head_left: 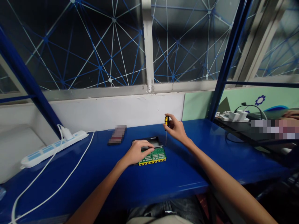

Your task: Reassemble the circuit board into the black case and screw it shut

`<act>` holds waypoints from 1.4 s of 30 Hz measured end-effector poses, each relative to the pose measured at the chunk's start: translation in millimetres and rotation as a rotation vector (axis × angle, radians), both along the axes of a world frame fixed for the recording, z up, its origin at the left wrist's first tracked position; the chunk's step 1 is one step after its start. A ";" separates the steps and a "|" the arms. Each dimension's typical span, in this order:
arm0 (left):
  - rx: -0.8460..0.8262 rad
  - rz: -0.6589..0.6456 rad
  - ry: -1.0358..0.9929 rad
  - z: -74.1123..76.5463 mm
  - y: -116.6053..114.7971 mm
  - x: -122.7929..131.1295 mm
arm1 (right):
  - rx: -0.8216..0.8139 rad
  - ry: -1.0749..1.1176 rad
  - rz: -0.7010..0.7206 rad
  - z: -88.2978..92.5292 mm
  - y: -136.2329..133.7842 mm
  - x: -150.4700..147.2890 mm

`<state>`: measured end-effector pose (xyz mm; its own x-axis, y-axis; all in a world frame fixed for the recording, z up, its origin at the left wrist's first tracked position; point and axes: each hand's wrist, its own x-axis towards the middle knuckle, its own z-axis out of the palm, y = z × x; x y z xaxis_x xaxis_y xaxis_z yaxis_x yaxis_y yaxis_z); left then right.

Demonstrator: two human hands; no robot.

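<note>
A green circuit board with a row of yellow connectors along its near edge lies on the blue table, partly over a dark flat case. My left hand rests on the board's left part, fingers laid flat across it. My right hand is raised just right of the board and pinches the yellow and black handle of a small screwdriver, held upright with its thin shaft pointing down beside the board.
A white power strip with a plugged-in charger and white cable lies at the left. A small blurred object sits behind the board. White wall and window behind. At the right, a black desk holds chargers; another person's hand shows there.
</note>
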<state>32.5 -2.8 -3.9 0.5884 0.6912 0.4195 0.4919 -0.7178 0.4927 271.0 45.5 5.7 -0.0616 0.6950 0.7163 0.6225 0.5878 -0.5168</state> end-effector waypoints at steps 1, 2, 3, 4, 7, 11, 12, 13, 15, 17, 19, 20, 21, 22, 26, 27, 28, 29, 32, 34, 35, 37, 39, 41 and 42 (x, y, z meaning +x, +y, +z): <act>-0.001 0.001 0.003 -0.4 0.2 0.0 | -0.004 0.053 0.027 1.4 -1.0 -0.5; -0.002 0.002 0.005 -0.9 0.4 0.1 | -0.014 0.109 0.057 2.7 -2.4 -1.4; -0.003 0.003 0.007 -1.5 0.5 0.3 | -0.029 0.167 0.089 3.8 -3.9 -2.9; -0.005 0.002 0.008 -2.1 0.7 0.6 | -0.048 0.221 0.123 4.6 -5.7 -4.9; -0.009 -0.012 -0.006 -3.8 1.4 1.6 | -0.112 0.346 0.230 5.3 -11.3 -13.3; -0.032 -0.060 -0.032 -5.7 2.3 2.6 | -0.158 0.430 0.327 3.3 -16.6 -25.1; -0.037 -0.068 -0.037 -6.2 2.5 2.7 | -0.163 0.440 0.340 2.6 -17.4 -27.2; -0.040 -0.072 -0.041 -6.6 2.7 2.9 | -0.165 0.447 0.349 2.1 -18.1 -28.8; -0.041 -0.072 -0.047 -7.0 2.8 3.4 | -0.164 0.452 0.351 1.2 -19.0 -30.8; -0.041 -0.074 -0.050 -6.6 2.8 4.0 | -0.161 0.448 0.347 0.6 -19.4 -31.4; -0.043 -0.076 -0.049 -5.7 2.6 4.3 | -0.157 0.443 0.343 0.3 -19.4 -31.5; -0.042 -0.074 -0.050 -5.3 2.5 4.3 | -0.155 0.441 0.343 0.3 -19.4 -31.4; -0.041 -0.069 -0.049 -5.1 2.5 4.2 | -0.155 0.440 0.343 0.3 -19.4 -31.4; -0.039 -0.063 -0.050 -5.1 2.5 4.0 | -0.155 0.440 0.342 0.4 -19.5 -31.4; -0.021 -0.048 -0.044 -6.5 3.9 2.4 | -0.149 0.433 0.323 1.7 -20.5 -31.4; -0.017 -0.045 -0.040 -7.0 4.4 2.0 | -0.144 0.430 0.314 2.0 -20.9 -31.4; -0.013 -0.042 -0.035 -7.4 4.9 1.7 | -0.139 0.426 0.307 2.3 -21.3 -31.4; -0.012 -0.037 -0.031 -7.6 5.3 1.5 | -0.134 0.422 0.302 2.4 -21.7 -31.4; -0.013 -0.027 -0.025 -7.7 5.5 1.4 | -0.113 0.406 0.291 2.5 -23.2 -31.5; -0.015 -0.023 -0.022 -7.5 5.1 1.6 | -0.097 0.395 0.284 2.6 -24.5 -31.8; -0.013 -0.021 -0.020 -7.4 4.9 1.7 | -0.091 0.392 0.282 2.8 -25.2 -32.1; -0.009 -0.015 -0.013 -7.4 4.6 1.9 | -0.085 0.389 0.281 3.1 -26.6 -32.6; -0.002 -0.006 -0.007 -7.6 4.6 2.0 | -0.083 0.388 0.282 3.4 -27.6 -33.1; 0.004 0.002 -0.004 -7.9 4.9 2.0 | -0.083 0.388 0.283 3.4 -28.0 -33.6; 0.007 0.004 -0.004 -8.1 5.0 2.0 | -0.082 0.389 0.283 3.2 -28.0 -33.7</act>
